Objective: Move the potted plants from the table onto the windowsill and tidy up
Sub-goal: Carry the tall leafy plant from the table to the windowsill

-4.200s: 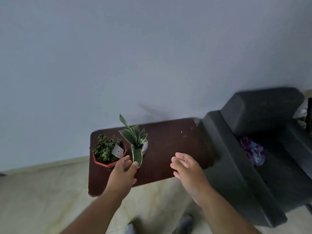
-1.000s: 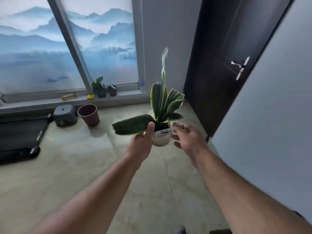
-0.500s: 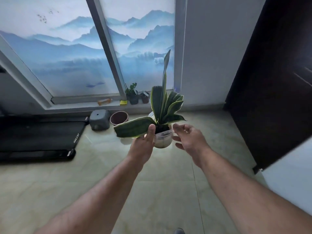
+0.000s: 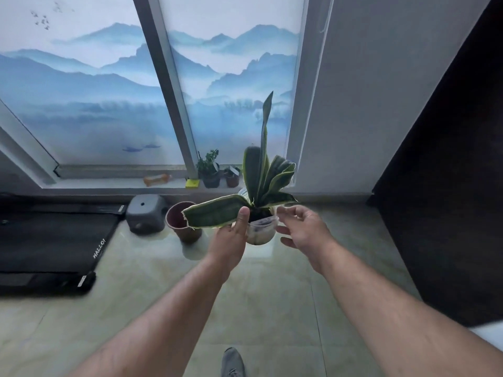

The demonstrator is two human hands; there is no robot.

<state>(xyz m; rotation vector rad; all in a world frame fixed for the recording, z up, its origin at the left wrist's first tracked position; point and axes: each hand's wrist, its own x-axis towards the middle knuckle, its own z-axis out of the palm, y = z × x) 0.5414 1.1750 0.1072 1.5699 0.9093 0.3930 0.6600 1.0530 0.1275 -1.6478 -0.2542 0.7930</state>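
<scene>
closer now than half a second ago, the windowsill [image 4: 114,183] looks bigger, and the dark door on the right has slid mostly out of view. the snake plant [image 4: 261,170] in its small white pot [image 4: 260,232] is still up in the air, in front of the windowsill and above the floor.

the left hand [image 4: 231,243] grips the white pot from the left side, with the thumb up by the rim under one big flat leaf. the right hand [image 4: 304,229] is just beside the pot on its right. its fingers [image 4: 285,210] are loosely spread near the rim, and i cannot tell if they touch the pot.

on the windowsill, behind the snake plant, stand two little dark pots: a small leafy plant [image 4: 208,170] and a smaller pot [image 4: 232,178] just to its right. a yellow thing [image 4: 192,183] lies just left of them, and an orange thing [image 4: 156,179] lies further left.

on the floor below the windowsill sit a brown empty pot [image 4: 182,224] and a grey box [image 4: 147,213] touching or nearly touching it on its left. a black treadmill [image 4: 49,248] lies further left of them. a grey shoe [image 4: 232,363] shows at the bottom.
</scene>
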